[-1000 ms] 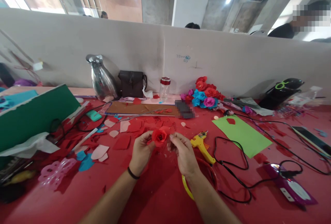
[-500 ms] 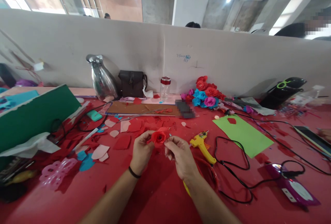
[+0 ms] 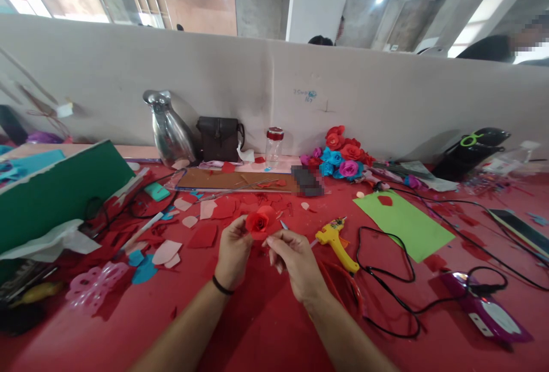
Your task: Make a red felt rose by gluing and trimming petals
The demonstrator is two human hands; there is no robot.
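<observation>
A red paper rose with a dark rolled centre faces me over the table. My left hand, a black band at its wrist, is closed on the rose's left side. My right hand is closed just right of the flower, its thumb and forefinger pinched near the lower petal edge. From behind those fingers pokes the tip of a slim pointed metal tool; most of it is hidden by the hand. To the right of this hand lies a yellow glue gun with its nozzle pointing away.
Loose red petals and pink ones lie left of my hands. Behind are a brown board, a glass jar, a steel jug and finished paper roses. Rightward lie a green sheet, black cord and a purple power strip.
The rose has shifted slightly left and turned in my left hand. My right fingertips have moved a little left and down, along the rose's lower edge.
</observation>
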